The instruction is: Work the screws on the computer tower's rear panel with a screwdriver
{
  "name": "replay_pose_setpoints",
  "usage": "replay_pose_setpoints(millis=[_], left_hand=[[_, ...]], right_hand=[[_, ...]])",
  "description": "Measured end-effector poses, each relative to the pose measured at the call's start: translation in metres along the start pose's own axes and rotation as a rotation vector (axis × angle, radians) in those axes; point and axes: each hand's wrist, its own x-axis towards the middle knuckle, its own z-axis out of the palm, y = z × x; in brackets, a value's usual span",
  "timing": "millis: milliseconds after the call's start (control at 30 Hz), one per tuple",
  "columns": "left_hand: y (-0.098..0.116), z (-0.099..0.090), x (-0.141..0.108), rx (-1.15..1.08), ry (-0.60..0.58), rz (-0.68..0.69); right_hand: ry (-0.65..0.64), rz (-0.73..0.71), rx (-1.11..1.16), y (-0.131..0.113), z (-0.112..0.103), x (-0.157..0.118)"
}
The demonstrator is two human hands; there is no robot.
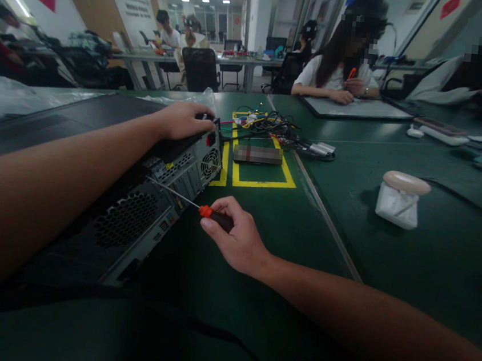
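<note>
A black computer case (133, 221) lies on the green table, its metal back panel with round vents and slots facing me. My left hand (187, 122) rests on the case's top edge near the far corner, fingers partly spread and curling over it. My right hand (237, 235) holds a screwdriver (220, 218) with an orange and black handle, the fingers wrapped round the handle. The thin shaft points left, and its tip meets the back panel close to the upper edge, left of the slots.
Beyond the case lie a tangle of cables (276, 128), a pixelated dark object (258, 155) and yellow tape (262, 185). A white open box (397, 205) stands at right. Across the table a person (344, 59) works over a board (356, 109). Plastic wrap (12, 99) lies far left.
</note>
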Motion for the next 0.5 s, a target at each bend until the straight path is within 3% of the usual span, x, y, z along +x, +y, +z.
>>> replay_pose_setpoints(millis=[500], left_hand=[[-0.0045, 0.0040, 0.0032, -0.001, 0.014, 0.011]], right_hand=[[0.001, 0.020, -0.051, -0.0059, -0.0020, 0.0010]])
